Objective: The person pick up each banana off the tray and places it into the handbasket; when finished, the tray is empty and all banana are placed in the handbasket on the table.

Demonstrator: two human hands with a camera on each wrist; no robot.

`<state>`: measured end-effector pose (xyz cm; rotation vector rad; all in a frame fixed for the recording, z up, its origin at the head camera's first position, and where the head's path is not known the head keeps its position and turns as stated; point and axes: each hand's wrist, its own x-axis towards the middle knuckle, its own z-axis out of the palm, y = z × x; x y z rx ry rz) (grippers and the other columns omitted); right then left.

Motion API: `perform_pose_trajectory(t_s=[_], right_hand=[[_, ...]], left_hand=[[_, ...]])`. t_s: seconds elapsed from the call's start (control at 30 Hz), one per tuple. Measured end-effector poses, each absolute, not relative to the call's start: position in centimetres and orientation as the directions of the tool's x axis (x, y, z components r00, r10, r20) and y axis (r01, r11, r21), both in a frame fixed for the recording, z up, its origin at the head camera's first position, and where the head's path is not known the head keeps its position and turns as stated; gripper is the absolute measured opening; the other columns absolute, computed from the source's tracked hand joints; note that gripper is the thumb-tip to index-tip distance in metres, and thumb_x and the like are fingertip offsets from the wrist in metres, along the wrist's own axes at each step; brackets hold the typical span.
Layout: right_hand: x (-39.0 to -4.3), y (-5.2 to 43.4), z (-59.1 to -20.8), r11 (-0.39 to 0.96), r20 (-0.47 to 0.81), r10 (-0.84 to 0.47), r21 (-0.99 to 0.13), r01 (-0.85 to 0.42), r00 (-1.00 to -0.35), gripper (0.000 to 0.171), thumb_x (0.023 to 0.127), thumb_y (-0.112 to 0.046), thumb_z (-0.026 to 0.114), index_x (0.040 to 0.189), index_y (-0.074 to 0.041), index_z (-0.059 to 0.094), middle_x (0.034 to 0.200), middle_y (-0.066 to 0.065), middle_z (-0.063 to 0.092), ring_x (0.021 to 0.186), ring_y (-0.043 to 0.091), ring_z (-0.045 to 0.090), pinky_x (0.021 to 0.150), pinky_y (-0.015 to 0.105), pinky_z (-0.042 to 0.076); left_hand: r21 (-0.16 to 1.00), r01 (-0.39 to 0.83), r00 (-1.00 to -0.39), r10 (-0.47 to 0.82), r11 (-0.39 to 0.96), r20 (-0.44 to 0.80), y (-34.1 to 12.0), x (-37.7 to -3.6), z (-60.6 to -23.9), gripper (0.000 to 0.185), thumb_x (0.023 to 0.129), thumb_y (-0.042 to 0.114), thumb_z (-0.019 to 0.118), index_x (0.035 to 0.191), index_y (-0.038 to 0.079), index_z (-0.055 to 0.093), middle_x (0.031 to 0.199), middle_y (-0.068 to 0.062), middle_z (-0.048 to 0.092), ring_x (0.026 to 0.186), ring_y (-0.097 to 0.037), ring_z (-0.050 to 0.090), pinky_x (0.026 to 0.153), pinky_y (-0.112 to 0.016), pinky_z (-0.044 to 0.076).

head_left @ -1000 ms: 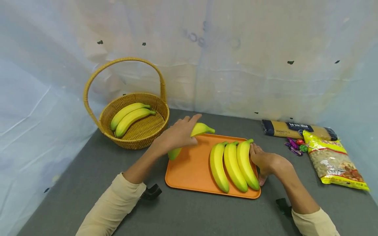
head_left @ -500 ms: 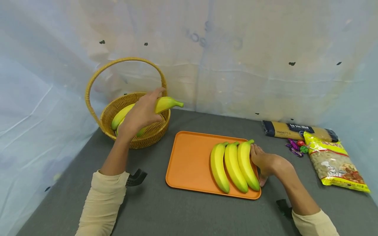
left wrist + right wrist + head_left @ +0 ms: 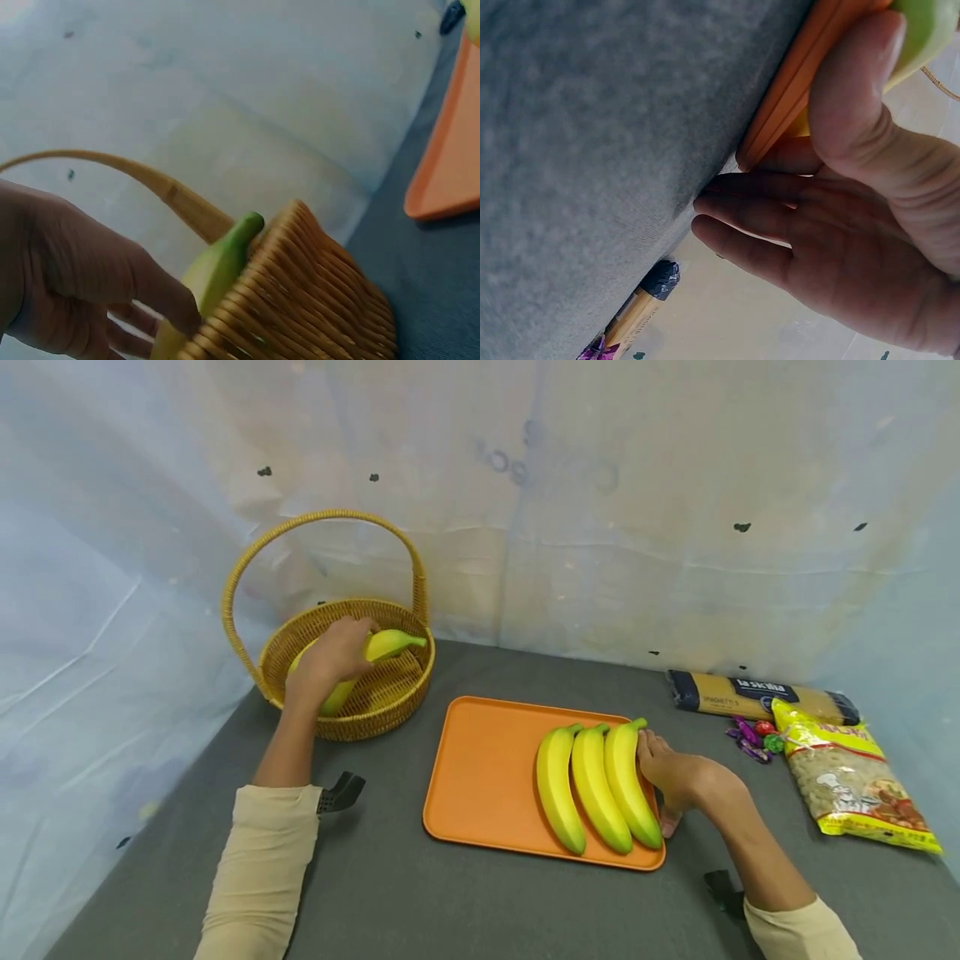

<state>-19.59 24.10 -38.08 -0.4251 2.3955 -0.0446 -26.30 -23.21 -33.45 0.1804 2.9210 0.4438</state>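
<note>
Since earlier frames, left hand (image 3: 330,658) carried banana (image 3: 375,653) off tray (image 3: 487,777) and over to basket (image 3: 341,693); now low inside rim, fingers curled round fruit. Right hand (image 3: 671,772) unmoved, fingers relaxed at tray's right edge, thumb touching nearest of three bananas (image 3: 596,785). Judgement: best lowered flat beside fruit already in basket, stem clear of handle, grip eased only once resting. Banana yellow, green at tip, smooth, gently curved. Table (image 3: 450,902) grey.
</note>
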Motion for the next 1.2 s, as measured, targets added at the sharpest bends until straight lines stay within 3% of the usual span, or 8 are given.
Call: perform_pose_trajectory(t_s=[0.13,0.23,0.4,0.53,0.67,0.87,1.07,1.2], right_hand=[[-19.7,24.3,-38.1,0.946,-0.633,-0.316,-0.15,-0.289,-0.706,0.141,0.064,-0.021,0.098,0.16,0.019,0.001,0.167,0.044,0.0,0.156,0.059,0.008,0.124,0.071,0.016],[-19.7,24.3,-38.1,0.948,-0.637,-0.311,-0.15,-0.282,-0.706,0.141,0.064,-0.022,0.097,0.16,0.018,0.001,0.167,0.043,0.0,0.156,0.059,0.008,0.125,0.071,0.016],[-19.6,24.2,-38.2,0.951,-0.64,-0.303,-0.15,-0.271,-0.707,0.141,0.064,-0.022,0.097,0.16,0.017,0.002,0.167,0.043,0.0,0.157,0.059,0.008,0.125,0.071,0.016],[-19.6,24.1,-38.2,0.951,-0.64,-0.302,-0.149,-0.272,-0.707,0.141,0.064,-0.023,0.097,0.161,0.017,0.002,0.167,0.042,0.0,0.157,0.059,0.008,0.125,0.07,0.015],[-19.6,24.0,-38.1,0.951,-0.636,-0.299,-0.138,-0.277,-0.711,0.141,0.065,-0.023,0.097,0.16,0.018,0.002,0.167,0.043,0.001,0.157,0.059,0.008,0.125,0.07,0.016],[-19.6,24.0,-38.1,0.95,-0.632,-0.302,-0.14,-0.279,-0.714,0.141,0.064,-0.022,0.097,0.16,0.018,0.001,0.167,0.043,0.001,0.157,0.059,0.008,0.125,0.07,0.016],[-19.7,24.0,-38.0,0.947,-0.629,-0.31,-0.14,-0.288,-0.713,0.141,0.064,-0.021,0.097,0.16,0.019,0.001,0.167,0.044,0.001,0.157,0.059,0.008,0.125,0.071,0.016],[-19.6,24.1,-38.0,0.945,-0.624,-0.316,-0.14,-0.296,-0.715,0.141,0.063,-0.02,0.097,0.159,0.019,0.001,0.166,0.044,0.001,0.156,0.059,0.009,0.125,0.071,0.017]], left_hand=[[0.282,0.067,-0.967,0.131,0.957,-0.216,-23.2,-26.9,-34.5,0.057,0.099,0.004,0.065,0.153,-0.001,0.048,0.159,-0.035,0.037,0.143,-0.052,0.042,0.094,-0.055,0.052],[0.267,0.083,-0.967,0.143,0.96,-0.213,-23.4,-27.1,-35.2,0.053,0.099,0.003,0.062,0.151,-0.002,0.051,0.156,-0.032,0.044,0.142,-0.051,0.045,0.089,-0.05,0.05],[0.263,0.056,-0.975,0.11,0.963,-0.195,-23.7,-27.3,-36.2,0.053,0.098,0.0,0.064,0.149,0.0,0.054,0.152,-0.028,0.052,0.132,-0.048,0.055,0.091,-0.053,0.054],[0.238,0.049,-0.983,0.089,0.97,-0.159,-23.7,-27.4,-36.9,0.042,0.097,-0.005,0.061,0.139,-0.001,0.06,0.137,-0.029,0.06,0.116,-0.045,0.061,0.085,-0.052,0.052],[0.238,0.042,-0.99,0.073,0.97,-0.12,-23.7,-27.4,-37.2,0.038,0.096,-0.007,0.063,0.134,-0.002,0.062,0.133,-0.031,0.054,0.11,-0.048,0.058,0.081,-0.051,0.052],[0.247,0.022,-0.99,0.055,0.969,-0.128,-23.5,-27.4,-37.1,0.048,0.095,-0.005,0.068,0.141,-0.001,0.058,0.144,-0.036,0.044,0.117,-0.055,0.057,0.082,-0.055,0.056],[0.237,0.064,-0.994,0.083,0.969,-0.071,-21.9,-27.4,-36.1,0.056,0.098,0.008,0.071,0.15,0.0,0.051,0.156,-0.039,0.036,0.131,-0.061,0.049,0.097,-0.067,0.052],[0.267,0.159,-0.987,0.159,0.951,0.02,-20.1,-26.8,-35.2,0.057,0.1,0.016,0.072,0.15,0.0,0.052,0.153,-0.038,0.041,0.125,-0.055,0.058,0.096,-0.061,0.056]])
